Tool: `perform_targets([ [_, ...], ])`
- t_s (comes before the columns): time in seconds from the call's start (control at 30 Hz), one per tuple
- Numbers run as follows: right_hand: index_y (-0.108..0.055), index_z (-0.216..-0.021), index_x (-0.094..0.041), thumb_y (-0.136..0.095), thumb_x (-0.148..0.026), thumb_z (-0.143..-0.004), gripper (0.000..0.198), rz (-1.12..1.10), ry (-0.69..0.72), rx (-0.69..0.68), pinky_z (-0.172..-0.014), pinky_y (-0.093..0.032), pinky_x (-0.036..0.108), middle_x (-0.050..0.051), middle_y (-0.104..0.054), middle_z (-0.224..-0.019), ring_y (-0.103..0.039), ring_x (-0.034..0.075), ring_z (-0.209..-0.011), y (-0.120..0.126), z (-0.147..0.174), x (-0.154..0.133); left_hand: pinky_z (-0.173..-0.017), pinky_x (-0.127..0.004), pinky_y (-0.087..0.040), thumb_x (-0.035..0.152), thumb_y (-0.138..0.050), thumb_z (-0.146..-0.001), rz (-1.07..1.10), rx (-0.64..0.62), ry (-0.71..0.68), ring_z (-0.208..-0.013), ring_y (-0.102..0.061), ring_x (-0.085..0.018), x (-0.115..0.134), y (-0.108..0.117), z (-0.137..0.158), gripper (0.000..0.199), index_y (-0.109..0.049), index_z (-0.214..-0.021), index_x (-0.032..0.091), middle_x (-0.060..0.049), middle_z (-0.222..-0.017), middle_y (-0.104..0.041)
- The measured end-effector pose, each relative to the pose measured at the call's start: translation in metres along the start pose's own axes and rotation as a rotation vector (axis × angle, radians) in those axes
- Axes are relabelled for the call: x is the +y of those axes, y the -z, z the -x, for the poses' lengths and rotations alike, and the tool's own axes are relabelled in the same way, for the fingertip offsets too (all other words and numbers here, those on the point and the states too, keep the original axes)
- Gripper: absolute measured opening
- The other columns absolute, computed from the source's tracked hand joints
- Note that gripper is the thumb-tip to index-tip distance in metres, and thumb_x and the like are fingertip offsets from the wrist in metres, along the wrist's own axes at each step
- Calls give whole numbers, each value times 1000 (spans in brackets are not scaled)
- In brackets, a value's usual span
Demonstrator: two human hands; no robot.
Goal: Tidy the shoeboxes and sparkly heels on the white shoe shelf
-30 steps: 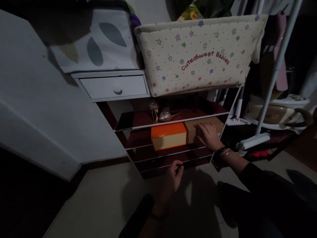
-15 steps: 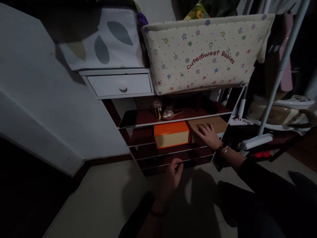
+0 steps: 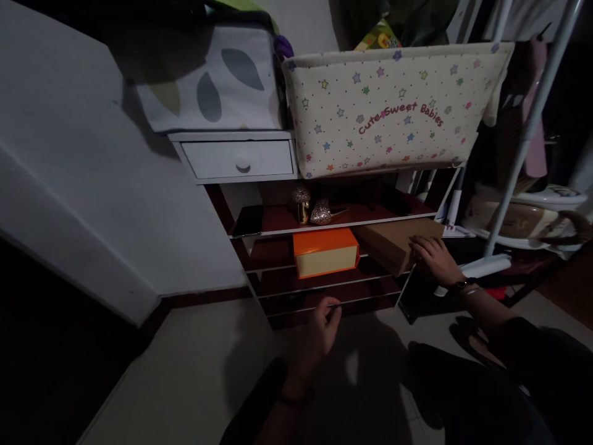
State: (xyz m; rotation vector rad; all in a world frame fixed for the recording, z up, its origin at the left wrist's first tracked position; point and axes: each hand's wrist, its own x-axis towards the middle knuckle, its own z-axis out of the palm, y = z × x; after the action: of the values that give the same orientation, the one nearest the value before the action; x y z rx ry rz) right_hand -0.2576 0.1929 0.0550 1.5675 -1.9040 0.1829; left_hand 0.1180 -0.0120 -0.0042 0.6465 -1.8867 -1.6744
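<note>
My right hand (image 3: 435,259) grips the right side of a brown cardboard box (image 3: 386,244), its fingers over the edge. The box sits askew on the shelf, its near corner jutting past the front. Just left of it, an orange box (image 3: 327,238) with a cream front lies on the same shelf. Low in front of the rack, my left hand (image 3: 327,324) is closed in a pinch around a small, thin dark object (image 3: 334,305), too dim to name. On the shelf above are glittery high-heeled shoes (image 3: 320,212) and a dark phone-like slab (image 3: 249,219).
A cream fabric basket (image 3: 384,130) with printed stars tops the rack, beside a white drawer (image 3: 238,159) and a leaf-patterned box (image 3: 236,80). At right stand a pale pole (image 3: 528,136) and a beige basin (image 3: 509,216). A white wall (image 3: 139,204) bounds the left.
My right hand has moved right from the cardboard box's top to its right side. The box has turned and come partly forward. My left hand keeps its pinch, and the view has shifted slightly.
</note>
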Motion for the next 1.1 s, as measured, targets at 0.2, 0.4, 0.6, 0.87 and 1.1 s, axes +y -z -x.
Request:
perform_targets([
  [0.2, -34, -167, -23, -52, -11, -90, 80, 19, -110, 71, -117, -29, 80, 24, -44, -160, -46, 45, -143, 15, -20, -52, -49, -24, -28, 58, -63, -91, 25, -31, 25, -49, -38, -8, 15, 2, 3, 43, -61, -106, 18, 3, -70, -56],
  [0.4, -11, -174, -21, -55, -14, -95, 91, -226, 44, 233, -127, -21, 73, 21, -53, -154, -47, 39, -144, 27, -77, -159, -50, -23, -29, 60, -63, -91, 35, -24, 18, -51, -40, -8, 14, -3, 0, 44, -61, -105, 18, 1, -75, -60],
  [0.6, -35, -167, -24, -61, -14, -98, 74, -226, 255, 91, -124, -26, 73, 21, -37, -169, -36, 39, -155, -18, -159, -249, -52, -23, -33, 57, -66, -90, -1, 20, -15, -54, -46, -11, 10, 1, -3, 41, -63, -103, 19, 1, -68, -58],
  [0.87, -35, -166, -49, -56, -14, -105, 73, -165, 282, 69, -114, -26, 81, 19, -50, -160, -50, 39, -144, -54, -182, -263, -53, -24, -32, 55, -63, -92, -24, 18, -20, -54, -46, -11, 13, 6, 1, 39, -64, -107, 18, 0, -71, -60],
  [1.1, -44, -162, -45, -70, -21, -98, 73, -235, 532, 187, -117, -22, 78, 19, -50, -157, -50, 37, -142, -52, -147, -214, -51, -25, -27, 50, -58, -93, -39, -21, -3, -50, -39, -10, 6, -1, 0, 36, -63, -108, 17, 1, -69, -58],
])
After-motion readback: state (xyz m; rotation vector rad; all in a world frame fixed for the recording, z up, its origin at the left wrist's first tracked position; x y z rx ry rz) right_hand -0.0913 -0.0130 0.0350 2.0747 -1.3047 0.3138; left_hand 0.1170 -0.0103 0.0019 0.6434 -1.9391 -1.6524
